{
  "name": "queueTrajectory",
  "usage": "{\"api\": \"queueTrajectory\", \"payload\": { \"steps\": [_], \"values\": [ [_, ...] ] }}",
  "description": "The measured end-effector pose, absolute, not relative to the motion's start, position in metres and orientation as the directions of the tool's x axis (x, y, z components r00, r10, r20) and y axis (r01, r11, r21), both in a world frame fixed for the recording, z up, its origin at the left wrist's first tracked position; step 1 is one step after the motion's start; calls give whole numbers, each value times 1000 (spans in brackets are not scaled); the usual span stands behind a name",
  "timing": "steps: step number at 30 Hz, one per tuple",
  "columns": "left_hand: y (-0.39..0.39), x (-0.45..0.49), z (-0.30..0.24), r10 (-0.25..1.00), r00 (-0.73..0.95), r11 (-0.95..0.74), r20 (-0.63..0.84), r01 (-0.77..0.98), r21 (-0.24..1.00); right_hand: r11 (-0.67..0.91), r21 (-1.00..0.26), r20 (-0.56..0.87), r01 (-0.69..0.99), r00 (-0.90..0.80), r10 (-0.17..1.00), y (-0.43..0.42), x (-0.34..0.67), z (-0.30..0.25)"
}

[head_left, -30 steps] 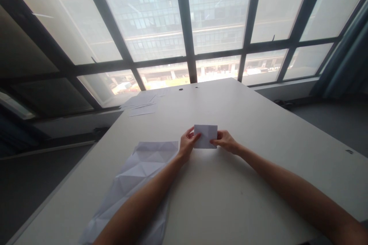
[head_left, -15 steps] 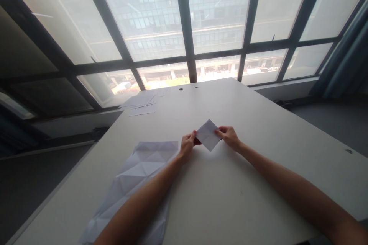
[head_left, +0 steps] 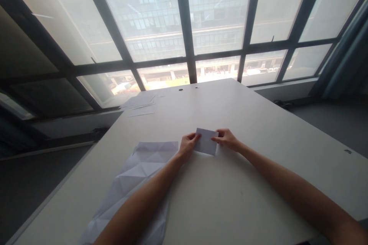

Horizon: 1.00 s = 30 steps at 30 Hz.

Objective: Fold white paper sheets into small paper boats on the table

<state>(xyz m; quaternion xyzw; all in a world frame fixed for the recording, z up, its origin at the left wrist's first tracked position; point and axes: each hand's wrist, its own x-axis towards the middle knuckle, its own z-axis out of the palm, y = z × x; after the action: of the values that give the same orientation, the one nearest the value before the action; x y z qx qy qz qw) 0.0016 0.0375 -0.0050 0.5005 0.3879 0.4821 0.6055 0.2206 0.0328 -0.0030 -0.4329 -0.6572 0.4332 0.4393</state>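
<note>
A small folded square of white paper [head_left: 206,143] is held up just over the table, its edges nearly level. My left hand [head_left: 188,146] pinches its left edge, thumb on the front. On the opposite side, my right hand [head_left: 226,138] grips the upper right edge between thumb and fingers. Fingers behind the paper are hidden. Under and beside my left forearm lies a large creased sheet of paper [head_left: 135,172], covered in triangular fold lines; the forearm covers part of it.
The white table [head_left: 230,195] reaches toward the tall windows. Several loose paper sheets [head_left: 140,101] lie at its far left edge. A dark round hole [head_left: 181,89] sits near the far end. A blue-grey curtain [head_left: 333,72] hangs at right.
The folded paper has turned from a diamond position to a nearly square-on one and sits slightly lower. Both hands have shifted their grip on its edges. The creased sheet stays put.
</note>
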Motion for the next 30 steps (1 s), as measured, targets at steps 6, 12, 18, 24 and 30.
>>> {"api": "queueTrajectory", "payload": {
  "steps": [6, 12, 18, 24, 30],
  "values": [
    [40, 2, -5, 981, 187, -8, 50, -215, 977, 229, -969, 207, 93, -200, 958, 34, 225, -3],
    [35, 0, 0, 958, 285, 43, 12, -187, 981, 264, -958, 232, 111, -241, 942, 25, 215, 0],
    [36, 2, 2, 957, 289, 77, -5, -238, 968, 333, -929, 307, 159, -165, 937, 21, 211, 3],
    [31, 2, 7, 871, 490, 79, -36, -68, 995, 311, -950, 311, 14, 122, 943, 23, 211, 9],
    [34, 3, 4, 883, 465, 103, -63, -62, 993, 247, -968, 239, -49, 124, 963, 27, 210, 4]
  ]
}}
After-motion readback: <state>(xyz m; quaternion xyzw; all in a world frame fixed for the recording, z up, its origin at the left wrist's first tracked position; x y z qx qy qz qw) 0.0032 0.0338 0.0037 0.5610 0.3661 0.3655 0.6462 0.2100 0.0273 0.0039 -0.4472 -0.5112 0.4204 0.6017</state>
